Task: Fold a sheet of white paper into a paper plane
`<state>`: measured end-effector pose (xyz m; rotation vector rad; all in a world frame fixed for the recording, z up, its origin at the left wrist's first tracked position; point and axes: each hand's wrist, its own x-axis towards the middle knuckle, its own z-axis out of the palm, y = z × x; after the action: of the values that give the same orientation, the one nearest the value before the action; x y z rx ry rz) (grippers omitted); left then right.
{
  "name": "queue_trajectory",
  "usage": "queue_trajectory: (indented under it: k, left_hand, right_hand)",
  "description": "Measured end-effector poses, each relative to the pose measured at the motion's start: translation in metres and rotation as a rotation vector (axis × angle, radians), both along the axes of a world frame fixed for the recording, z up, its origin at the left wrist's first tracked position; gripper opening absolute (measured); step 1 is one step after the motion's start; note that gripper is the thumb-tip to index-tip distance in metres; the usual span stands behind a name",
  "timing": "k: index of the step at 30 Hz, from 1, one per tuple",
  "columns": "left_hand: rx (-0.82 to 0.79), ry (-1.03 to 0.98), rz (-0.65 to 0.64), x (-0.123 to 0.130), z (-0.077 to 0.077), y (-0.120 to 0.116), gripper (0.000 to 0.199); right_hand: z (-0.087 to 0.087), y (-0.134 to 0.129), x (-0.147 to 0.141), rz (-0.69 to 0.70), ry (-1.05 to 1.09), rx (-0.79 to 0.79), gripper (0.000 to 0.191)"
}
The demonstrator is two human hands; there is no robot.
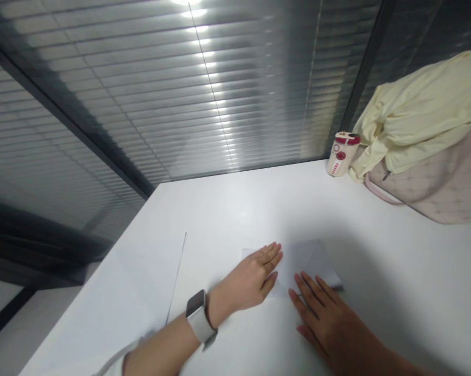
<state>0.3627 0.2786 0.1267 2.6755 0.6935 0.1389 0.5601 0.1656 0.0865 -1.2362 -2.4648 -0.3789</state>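
A folded sheet of white paper lies on the white table, just beyond my hands. My left hand rests flat with its fingertips on the near left part of the sheet, and a smartwatch with a pale band sits on that wrist. My right hand lies palm down with fingers spread, its fingertips at the sheet's near edge. Neither hand grips anything. A larger white sheet lies to the left of my left forearm.
A white and red insulated bottle stands at the far table edge. To its right, a pale yellow garment drapes over a pink quilted bag. Slatted blinds behind glass rise beyond the far edge.
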Motion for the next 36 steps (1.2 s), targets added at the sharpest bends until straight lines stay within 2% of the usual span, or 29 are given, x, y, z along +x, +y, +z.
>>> queue_trajectory:
  k: [7,11,13,15,17,19,22,26,29,33,35,36]
  left_hand:
    - [0.002,0.02,0.013,0.0,0.001,-0.001,0.05]
    - [0.013,0.008,0.016,-0.002,-0.001,0.001,0.051]
    - [0.022,-0.005,0.015,-0.003,-0.002,0.001,0.051]
    - [0.028,0.001,0.014,-0.003,-0.002,0.002,0.052]
    - [0.028,0.021,0.022,-0.003,0.0,0.002,0.052]
    - [0.033,0.038,0.038,-0.002,0.001,0.001,0.052]
    - [0.061,0.057,0.078,0.002,0.003,-0.003,0.051]
    - [0.104,0.067,0.148,0.008,0.008,-0.01,0.048]
    - [0.11,0.078,0.211,0.014,0.016,-0.011,0.041]
    - [-0.008,0.015,0.354,0.023,0.024,0.005,0.028]
    - [-0.11,-0.152,0.468,0.029,0.026,0.017,0.035]
    - [-0.233,-0.233,0.484,0.031,0.026,0.023,0.038]
  right_hand:
    - [-0.004,-0.009,-0.005,-0.034,0.04,0.004,0.036]
    - [0.001,-0.003,0.009,-0.059,0.159,-0.152,0.04]
    - [0.005,0.012,0.027,-0.148,0.28,-0.238,0.044]
    - [0.006,0.033,0.048,-0.322,0.433,-0.278,0.042]
    - [0.006,0.057,0.067,-0.423,0.506,-0.339,0.042]
    - [0.004,0.078,0.077,-0.383,0.51,-0.401,0.034]
    - [0.0,0.096,0.077,-0.328,0.505,-0.435,0.027]
    - [-0.002,0.104,0.069,-0.327,0.537,-0.505,0.024]
    - [0.002,0.106,0.065,-0.291,0.671,-0.64,0.014]
    - [0.017,0.11,0.059,-0.165,0.929,-0.843,0.011]
    - [0.026,0.112,0.053,-0.11,0.966,-0.867,0.013]
    - [0.031,0.112,0.049,-0.089,0.968,-0.873,0.013]
